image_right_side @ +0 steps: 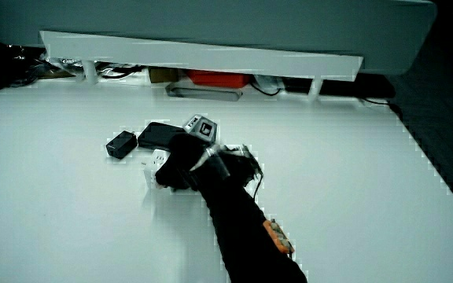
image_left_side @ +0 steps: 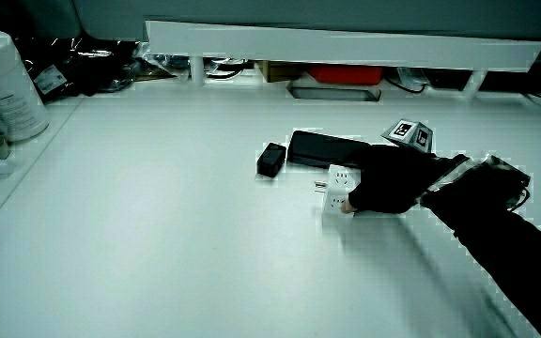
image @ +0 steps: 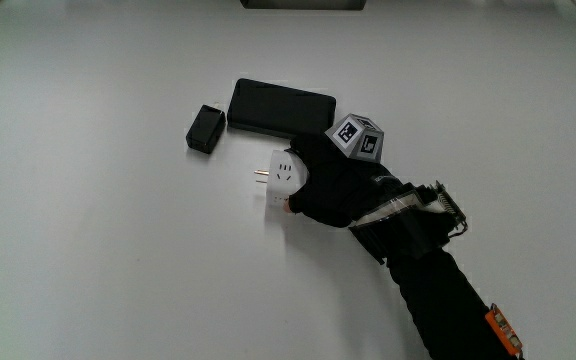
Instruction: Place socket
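A white socket adapter [image: 281,182] with metal prongs rests on the white table [image: 88,250], nearer to the person than the flat black box [image: 280,107]. The gloved hand [image: 330,185] is wrapped around the socket, fingers curled on it, with the patterned cube [image: 356,137] on its back. In both side views the socket [image_left_side: 337,188] [image_right_side: 156,165] touches the tabletop while the hand [image_left_side: 390,183] [image_right_side: 181,169] grips it.
A small black charger block [image: 205,128] lies beside the flat black box. A low white partition [image_left_side: 346,42] runs along the table's edge farthest from the person. A pale canister [image_left_side: 6,83] stands near a table corner in a side view.
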Motion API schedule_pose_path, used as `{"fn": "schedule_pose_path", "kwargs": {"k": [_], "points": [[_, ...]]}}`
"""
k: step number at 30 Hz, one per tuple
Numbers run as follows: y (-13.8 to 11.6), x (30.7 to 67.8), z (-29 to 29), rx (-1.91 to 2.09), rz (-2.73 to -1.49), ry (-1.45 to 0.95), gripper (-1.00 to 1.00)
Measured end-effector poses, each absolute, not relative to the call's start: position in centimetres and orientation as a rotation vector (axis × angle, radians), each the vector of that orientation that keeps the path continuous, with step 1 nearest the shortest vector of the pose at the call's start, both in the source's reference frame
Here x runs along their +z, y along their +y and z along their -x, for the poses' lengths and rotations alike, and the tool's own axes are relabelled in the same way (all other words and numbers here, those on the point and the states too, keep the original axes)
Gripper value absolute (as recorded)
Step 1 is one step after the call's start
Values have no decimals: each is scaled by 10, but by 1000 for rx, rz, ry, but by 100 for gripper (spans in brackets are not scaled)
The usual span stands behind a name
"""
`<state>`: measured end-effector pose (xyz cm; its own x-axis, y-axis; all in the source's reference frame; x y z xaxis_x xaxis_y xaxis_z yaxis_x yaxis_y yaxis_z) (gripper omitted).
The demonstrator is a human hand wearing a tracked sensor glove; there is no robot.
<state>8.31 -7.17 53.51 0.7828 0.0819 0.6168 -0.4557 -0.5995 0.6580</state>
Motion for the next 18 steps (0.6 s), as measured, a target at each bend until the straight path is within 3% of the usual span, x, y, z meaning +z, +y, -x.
{"fn": "schedule_pose_path", "kwargs": {"k": [12,18], "points": [[-71,536,-90,785,-2072,-304,-50],[-69,499,-101,795,-2091,-384,-75]]}}
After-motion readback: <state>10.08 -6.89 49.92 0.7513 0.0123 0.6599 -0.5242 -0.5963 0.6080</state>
